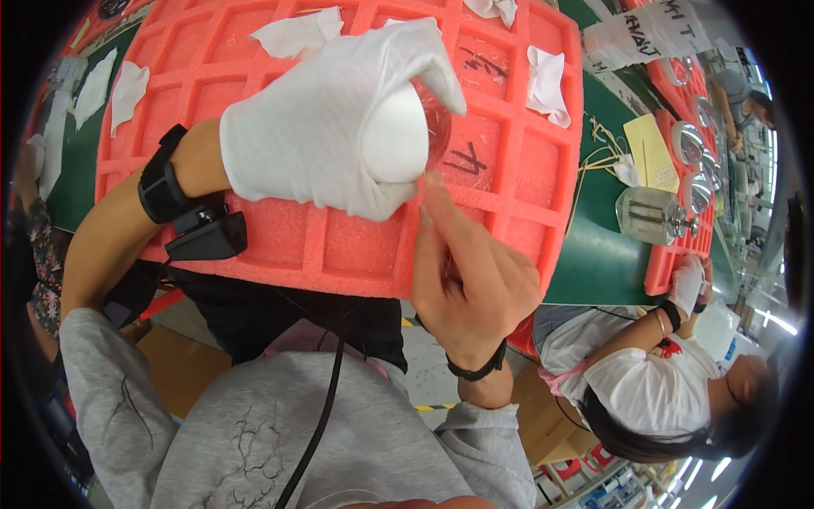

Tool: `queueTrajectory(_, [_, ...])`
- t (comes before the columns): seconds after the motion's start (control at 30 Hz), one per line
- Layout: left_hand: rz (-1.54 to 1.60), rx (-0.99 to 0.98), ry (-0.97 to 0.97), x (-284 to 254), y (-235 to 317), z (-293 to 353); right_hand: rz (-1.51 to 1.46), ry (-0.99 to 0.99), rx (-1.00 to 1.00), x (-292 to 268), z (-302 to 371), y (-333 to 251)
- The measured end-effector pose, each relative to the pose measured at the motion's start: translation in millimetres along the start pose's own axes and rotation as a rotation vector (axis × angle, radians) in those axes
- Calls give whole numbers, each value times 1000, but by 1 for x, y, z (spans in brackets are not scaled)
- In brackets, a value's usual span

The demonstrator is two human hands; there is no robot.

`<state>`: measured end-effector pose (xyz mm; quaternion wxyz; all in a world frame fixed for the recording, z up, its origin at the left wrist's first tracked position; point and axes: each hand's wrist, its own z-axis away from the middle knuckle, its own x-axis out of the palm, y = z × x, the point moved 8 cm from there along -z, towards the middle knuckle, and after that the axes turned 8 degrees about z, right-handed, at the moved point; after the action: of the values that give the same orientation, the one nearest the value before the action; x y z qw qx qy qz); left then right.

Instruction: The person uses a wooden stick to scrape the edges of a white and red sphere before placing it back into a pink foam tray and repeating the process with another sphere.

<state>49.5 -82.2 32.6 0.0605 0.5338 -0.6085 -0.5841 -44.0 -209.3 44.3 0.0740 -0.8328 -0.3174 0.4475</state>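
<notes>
White rounded piece sits in the left hand as I watch through the head camera, raised over a red foam tray of square compartments. That hand wears a white glove, and I have its grip curled around the piece, thumb on the near side and fingers over the far side. Along the piece's right edge a clear, curved part shows the red foam through it.

My right hand is bare. Its grip is drawn nearly together, fingertips at the lower right edge of the piece; I cannot tell whether they pinch anything.

Crumpled white scraps lie about the tray, which rests on a green tabletop. To the right I see a glass jar with a metal top, near a yellow sheet and thin sticks.
</notes>
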Motion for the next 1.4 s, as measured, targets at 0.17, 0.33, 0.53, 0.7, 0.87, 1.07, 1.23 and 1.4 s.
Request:
queueTrajectory(0.17, [-20, 37, 1, 0, 4, -2, 1, 85, -30, -2, -6, 0])
queueTrajectory(0.33, [-174, 136, 50, -3, 18, -2, 1, 13, -4, 1, -5, 1])
queueTrajectory(0.53, [1, 32, -7, -1, 0, -2, -60, 144, 49, -7, -2, 4])
queueTrajectory(0.7, [-74, 95, 20, -1, 8, -3, -244, 153, 339, -12, 1, 21])
queueTrajectory(0.87, [12, 83, 40, 1, 4, -3, -138, 57, 277, -2, -14, 10])
queueTrajectory(1.07, [-1, 191, 99, -5, 9, 1, -47, 71, 200, 3, -16, 6])
queueTrajectory(1.23, [-39, 219, 146, -5, 12, 3, -40, 17, 263, 8, -17, 13])
queueTrajectory(1.4, [38, 246, 137, -4, 8, 1, -201, -33, 393, 14, -15, 19])
